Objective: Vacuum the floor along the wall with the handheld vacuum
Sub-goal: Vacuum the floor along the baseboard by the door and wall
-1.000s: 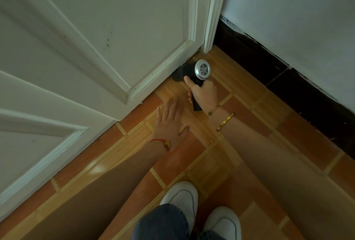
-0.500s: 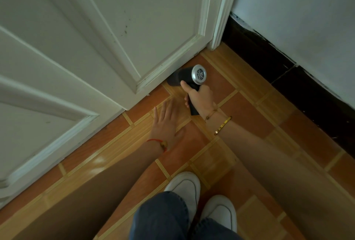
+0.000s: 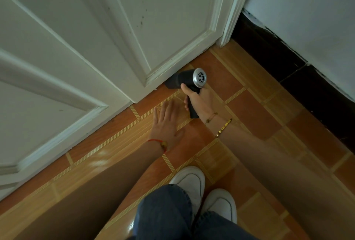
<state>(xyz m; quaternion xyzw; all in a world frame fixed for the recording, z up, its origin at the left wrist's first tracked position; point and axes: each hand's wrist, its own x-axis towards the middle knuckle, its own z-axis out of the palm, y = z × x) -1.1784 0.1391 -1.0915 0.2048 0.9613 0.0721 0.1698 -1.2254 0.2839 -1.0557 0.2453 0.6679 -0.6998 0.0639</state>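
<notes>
A small black handheld vacuum [image 3: 184, 80] with a round silver grille at its rear lies low over the orange tiled floor [image 3: 249, 109]. Its nozzle points left at the bottom edge of the white panelled door [image 3: 119, 34], touching or nearly touching it. My right hand [image 3: 199, 99] is shut around the vacuum's black handle. My left hand [image 3: 167, 122] rests flat on the tiles just left of the handle, fingers spread, holding nothing.
A white door frame [image 3: 230, 9] meets the floor at the corner. To the right runs a white wall [image 3: 307, 9] with a black skirting [image 3: 288, 55]. My white shoes [image 3: 192, 184] and jeans are at the bottom.
The vacuum and my right hand have slid left along the door's bottom edge, away from the door-frame corner. My left hand stays flat on the floor beside it.
</notes>
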